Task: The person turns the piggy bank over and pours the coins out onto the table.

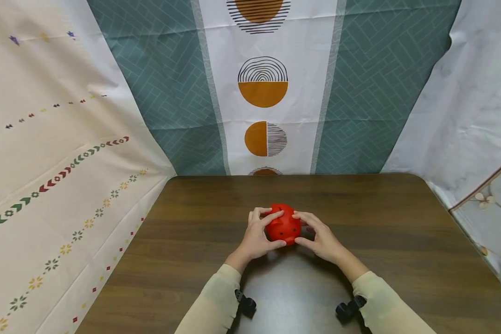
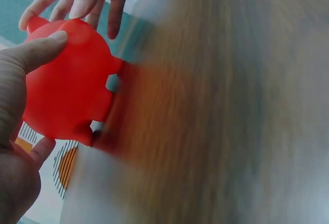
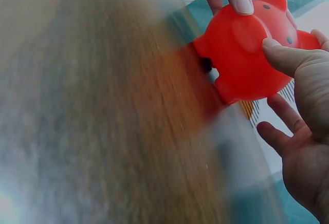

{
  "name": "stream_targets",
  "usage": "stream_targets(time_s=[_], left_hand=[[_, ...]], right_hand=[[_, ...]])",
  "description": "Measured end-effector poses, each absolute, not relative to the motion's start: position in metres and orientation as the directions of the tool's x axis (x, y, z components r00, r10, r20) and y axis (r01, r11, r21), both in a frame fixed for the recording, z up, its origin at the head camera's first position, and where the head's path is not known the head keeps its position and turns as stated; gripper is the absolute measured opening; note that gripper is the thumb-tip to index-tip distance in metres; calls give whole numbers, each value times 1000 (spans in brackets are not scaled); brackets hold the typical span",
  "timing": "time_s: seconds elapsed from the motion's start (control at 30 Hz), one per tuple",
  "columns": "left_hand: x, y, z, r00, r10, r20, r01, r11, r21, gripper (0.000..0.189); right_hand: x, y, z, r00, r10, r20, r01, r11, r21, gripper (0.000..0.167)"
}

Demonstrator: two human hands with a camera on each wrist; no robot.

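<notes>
A red piggy bank (image 1: 283, 227) stands upright on the brown table, its snout and dark eyes turned toward me in the head view. My left hand (image 1: 256, 234) holds it from the left, thumb near the snout and fingers around the side and top. From the opposite side my right hand (image 1: 322, 236) grips it, thumb also by the snout. The left wrist view shows the bank's stubby feet (image 2: 103, 106) at the table top. In the right wrist view both thumbs press on the bank's front (image 3: 241, 54), and some fingers are hidden behind its body.
The wooden table (image 1: 192, 278) has a glossy, light-reflecting patch near me. A patterned green and white cloth (image 1: 271, 111) hangs behind its far edge. Pale printed cloths hang at the left (image 1: 67, 185) and right (image 1: 463, 116). Black wrist cameras (image 1: 246, 304) are strapped over cream sleeves (image 1: 213, 304).
</notes>
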State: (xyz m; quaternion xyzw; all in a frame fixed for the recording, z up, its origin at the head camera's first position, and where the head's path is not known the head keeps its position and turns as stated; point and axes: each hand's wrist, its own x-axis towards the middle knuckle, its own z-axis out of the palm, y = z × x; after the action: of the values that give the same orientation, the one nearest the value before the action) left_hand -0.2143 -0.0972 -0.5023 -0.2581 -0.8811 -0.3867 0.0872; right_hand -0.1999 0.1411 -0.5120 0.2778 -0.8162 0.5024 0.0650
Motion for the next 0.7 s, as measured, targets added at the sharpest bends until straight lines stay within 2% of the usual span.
stream_targets(time_s=[0.4,0.7], left_hand=[[-212,-89,-499,-870,374,320,487,554,676,74],[-210,-86,-500,-872,365,327,486,556,674,75]], right_hand=[[-180,139,-484,-819,-386,425,-554,335,-762,61],[-194,145,-516,-810,-366,458,-580,386,-717,68]])
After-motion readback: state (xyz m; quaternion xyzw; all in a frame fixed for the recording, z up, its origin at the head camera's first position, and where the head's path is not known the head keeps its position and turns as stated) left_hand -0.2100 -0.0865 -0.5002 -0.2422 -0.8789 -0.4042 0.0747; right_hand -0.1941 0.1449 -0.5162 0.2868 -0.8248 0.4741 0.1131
